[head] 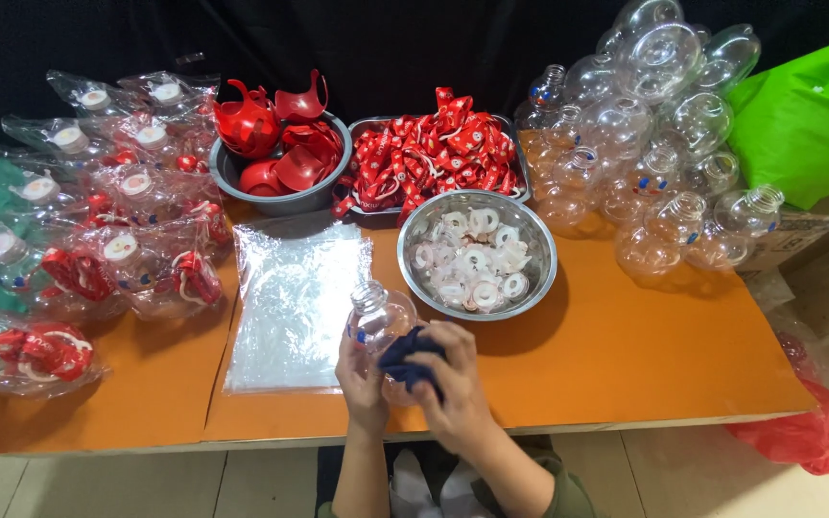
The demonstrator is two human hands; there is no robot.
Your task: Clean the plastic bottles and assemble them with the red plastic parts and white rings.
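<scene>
My left hand (361, 376) grips a clear round plastic bottle (381, 321) by its side, neck pointing up and away. My right hand (453, 379) presses a dark blue cloth (409, 361) against the bottle's near side. Both hands are over the front edge of the orange table (626, 355), just in front of a steel bowl (537, 278) of white ring caps (472, 259).
A stack of clear plastic bags (295, 297) lies left of my hands. Behind are a grey bowl of red plastic pieces (280, 144) and a tray of red ribbons (434, 153). Empty clear bottles (645, 125) pile at right; bagged finished bottles (107, 221) fill the left. A green bag (808, 115) sits far right.
</scene>
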